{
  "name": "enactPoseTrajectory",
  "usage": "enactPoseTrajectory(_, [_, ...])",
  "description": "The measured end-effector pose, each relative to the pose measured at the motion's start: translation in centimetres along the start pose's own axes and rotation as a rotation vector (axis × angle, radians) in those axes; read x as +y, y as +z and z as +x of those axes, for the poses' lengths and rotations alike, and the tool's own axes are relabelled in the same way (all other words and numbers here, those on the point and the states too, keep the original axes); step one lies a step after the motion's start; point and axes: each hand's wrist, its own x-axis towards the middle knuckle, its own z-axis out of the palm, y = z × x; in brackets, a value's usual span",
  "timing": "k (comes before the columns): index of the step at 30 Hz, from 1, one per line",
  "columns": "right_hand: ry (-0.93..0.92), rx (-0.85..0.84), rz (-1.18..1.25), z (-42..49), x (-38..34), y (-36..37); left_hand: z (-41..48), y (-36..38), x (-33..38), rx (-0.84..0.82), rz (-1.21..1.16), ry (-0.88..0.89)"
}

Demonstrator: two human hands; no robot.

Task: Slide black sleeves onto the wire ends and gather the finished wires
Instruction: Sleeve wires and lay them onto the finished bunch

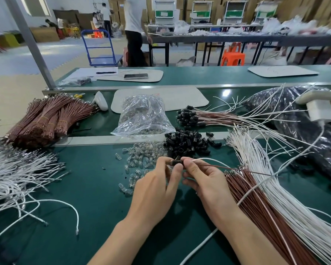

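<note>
My left hand and right hand meet fingertip to fingertip above the dark green desk. The left pinches a small black tube-shaped sleeve between thumb and forefinger. The right pinches a thin white wire and a thin brown wire just behind the sleeve, and both wires trail off to my right.

Just beyond my fingers lies a loose heap of black sleeves, with a scatter of small clear glass bulbs to its left. Further back, a bundle of finished wires capped with black sleeves lies on the desk, its capped ends pointing left, beside a crumpled clear plastic bag.

At my right forearm a thick sheaf of brown wires runs alongside a sheaf of white wires. On the far left sit tied bundles of brown wires and, nearer me, a tangle of white wires. A large dark plastic bag fills the right edge.
</note>
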Motion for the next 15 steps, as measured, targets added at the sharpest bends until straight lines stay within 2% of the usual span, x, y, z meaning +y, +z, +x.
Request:
enactPoseTrajectory(9, [0.012, -0.102, -0.105, -0.16, 0.09, 0.05, 0.17, -0.05, 0.35, -0.007, -0.030, -0.052])
enactPoseTrajectory(15, [0.012, -0.097, -0.143, -0.08, 0.47, -0.12, 0.25, -0.10, 0.22, 0.003, -0.087, -0.075])
